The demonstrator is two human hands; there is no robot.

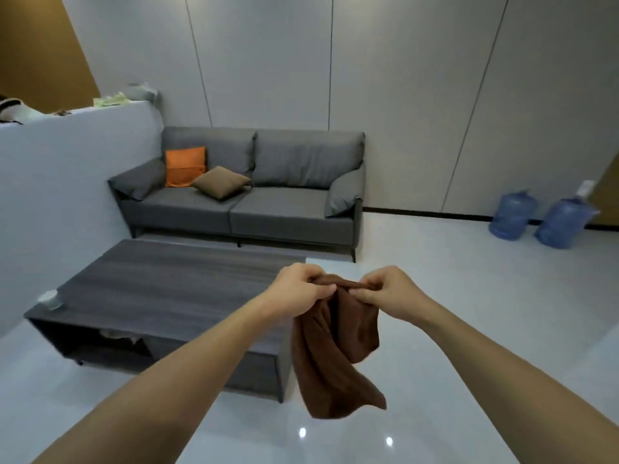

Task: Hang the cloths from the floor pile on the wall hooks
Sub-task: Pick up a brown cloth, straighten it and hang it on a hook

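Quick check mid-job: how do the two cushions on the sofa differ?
The orange cushion stands upright against the backrest of the sofa; the brown cushion lies tilted on the seat in front of it. The orange cushion is bright and shows a square face; the brown cushion is dull and shows as a diamond, one corner toward the camera. The brown cushion overlaps the orange cushion's lower right corner. Both sit at the sofa's left end and look similar in size.

No writing, label, brand, number or sign can be read anywhere in this view.
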